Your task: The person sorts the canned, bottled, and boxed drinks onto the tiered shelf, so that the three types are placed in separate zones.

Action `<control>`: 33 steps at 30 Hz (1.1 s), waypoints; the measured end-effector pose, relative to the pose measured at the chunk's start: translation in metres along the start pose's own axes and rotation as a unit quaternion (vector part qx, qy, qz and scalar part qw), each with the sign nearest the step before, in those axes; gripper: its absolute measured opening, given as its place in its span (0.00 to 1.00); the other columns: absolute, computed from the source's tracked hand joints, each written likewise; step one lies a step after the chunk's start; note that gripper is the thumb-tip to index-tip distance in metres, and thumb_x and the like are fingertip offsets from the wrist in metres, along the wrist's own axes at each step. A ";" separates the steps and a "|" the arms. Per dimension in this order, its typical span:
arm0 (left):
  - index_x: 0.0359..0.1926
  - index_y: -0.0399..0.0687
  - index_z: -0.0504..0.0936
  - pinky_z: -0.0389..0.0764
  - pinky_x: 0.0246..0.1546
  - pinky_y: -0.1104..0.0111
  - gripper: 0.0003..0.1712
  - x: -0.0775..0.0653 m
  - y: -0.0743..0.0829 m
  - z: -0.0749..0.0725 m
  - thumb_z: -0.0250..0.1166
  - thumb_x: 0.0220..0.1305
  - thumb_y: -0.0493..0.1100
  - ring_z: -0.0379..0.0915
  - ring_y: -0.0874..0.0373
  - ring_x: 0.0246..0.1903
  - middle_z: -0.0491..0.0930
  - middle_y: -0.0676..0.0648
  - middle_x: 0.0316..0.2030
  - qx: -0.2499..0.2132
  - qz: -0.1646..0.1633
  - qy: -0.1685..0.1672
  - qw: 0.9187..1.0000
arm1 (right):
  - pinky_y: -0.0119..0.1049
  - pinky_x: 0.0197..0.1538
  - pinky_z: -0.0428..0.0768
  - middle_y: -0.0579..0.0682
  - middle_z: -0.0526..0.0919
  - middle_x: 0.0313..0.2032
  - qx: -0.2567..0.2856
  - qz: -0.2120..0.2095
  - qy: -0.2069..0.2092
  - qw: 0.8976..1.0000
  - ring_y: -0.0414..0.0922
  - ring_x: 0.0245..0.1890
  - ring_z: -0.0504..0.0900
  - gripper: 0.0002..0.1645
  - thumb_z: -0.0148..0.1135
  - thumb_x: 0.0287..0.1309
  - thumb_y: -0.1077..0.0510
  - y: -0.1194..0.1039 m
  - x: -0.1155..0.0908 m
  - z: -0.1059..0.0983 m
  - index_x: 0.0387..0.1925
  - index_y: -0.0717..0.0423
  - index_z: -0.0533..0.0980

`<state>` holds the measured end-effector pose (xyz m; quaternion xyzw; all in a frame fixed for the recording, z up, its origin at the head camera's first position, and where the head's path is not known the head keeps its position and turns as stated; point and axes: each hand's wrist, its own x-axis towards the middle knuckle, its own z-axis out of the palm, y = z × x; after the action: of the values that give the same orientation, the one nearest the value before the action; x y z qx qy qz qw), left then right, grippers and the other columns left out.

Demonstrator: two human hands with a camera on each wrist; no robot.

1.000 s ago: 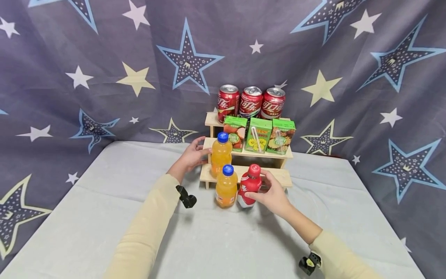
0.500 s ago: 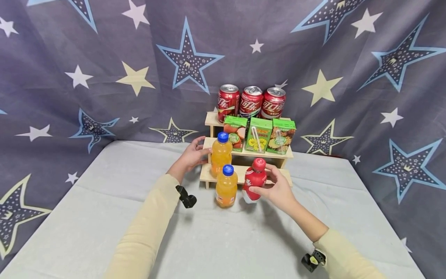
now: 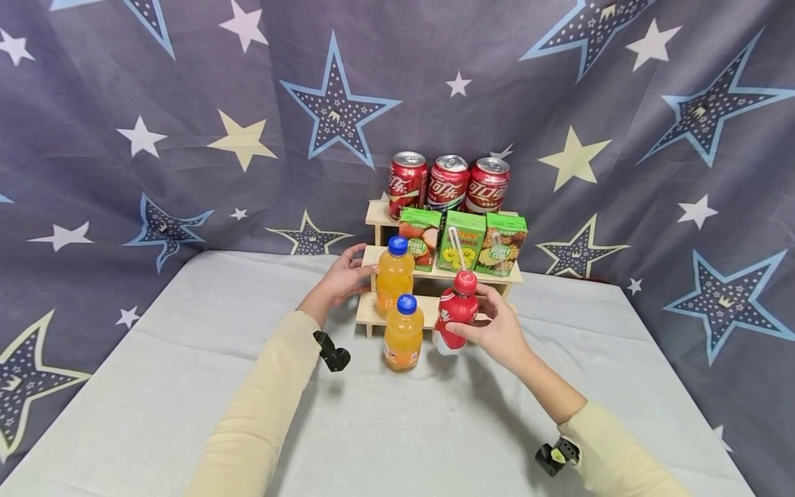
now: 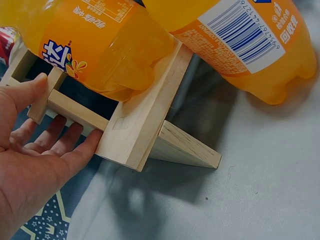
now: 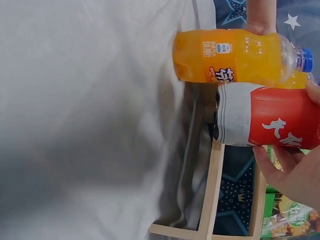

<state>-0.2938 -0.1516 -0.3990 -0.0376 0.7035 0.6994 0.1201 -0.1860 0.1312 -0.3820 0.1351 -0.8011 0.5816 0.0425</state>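
Observation:
My right hand (image 3: 499, 333) grips a red bottle (image 3: 456, 310) with a red cap and a white base, in front of the lowest step of a wooden tiered rack (image 3: 366, 316). In the right wrist view the bottle's base (image 5: 232, 112) is lifted off the cloth. At the rack's left side, my left hand (image 3: 340, 279) holds the frame; the left wrist view has the thumb (image 4: 30, 92) on a wooden post and the fingers curled under a side bar. One orange soda bottle (image 3: 395, 276) stands on the lowest step. Another orange soda bottle (image 3: 404, 338) is on the table before it.
Red cans (image 3: 448, 183) line the top step. Green juice boxes (image 3: 461, 241) with straws fill the middle step. Pale cloth (image 3: 397, 435) covers the table, and a star-patterned curtain (image 3: 199, 83) hangs behind.
My right hand has moved the red bottle up and to the right, away from the front orange soda bottle and toward the rack. The left hand stays where it was.

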 end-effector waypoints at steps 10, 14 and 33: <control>0.72 0.55 0.48 0.72 0.58 0.47 0.39 -0.002 0.000 0.000 0.56 0.66 0.37 0.65 0.40 0.61 0.59 0.36 0.65 -0.002 -0.002 -0.005 1.000 | 0.32 0.45 0.82 0.60 0.77 0.52 -0.006 0.012 0.011 1.000 0.50 0.49 0.78 0.44 0.75 0.40 0.63 -0.004 0.012 0.002 0.60 0.59 0.65; 0.72 0.56 0.48 0.72 0.58 0.47 0.39 -0.002 0.000 0.000 0.56 0.66 0.37 0.64 0.41 0.61 0.59 0.36 0.66 -0.001 0.000 -0.006 1.000 | 0.40 0.49 0.82 0.59 0.77 0.53 -0.009 0.024 0.011 1.000 0.53 0.50 0.78 0.45 0.75 0.41 0.61 -0.006 0.021 0.003 0.62 0.57 0.64; 0.72 0.56 0.49 0.72 0.58 0.47 0.38 -0.002 0.000 0.001 0.56 0.66 0.37 0.65 0.41 0.61 0.60 0.36 0.65 -0.001 0.003 -0.002 1.000 | 0.47 0.55 0.79 0.61 0.76 0.54 -0.009 0.022 0.021 0.999 0.54 0.51 0.78 0.47 0.75 0.42 0.60 0.000 0.047 0.023 0.64 0.58 0.61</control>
<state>-0.2918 -0.1512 -0.3984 -0.0343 0.7027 0.7006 0.1191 -0.2288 0.1013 -0.3787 0.1045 -0.8083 0.5775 0.0477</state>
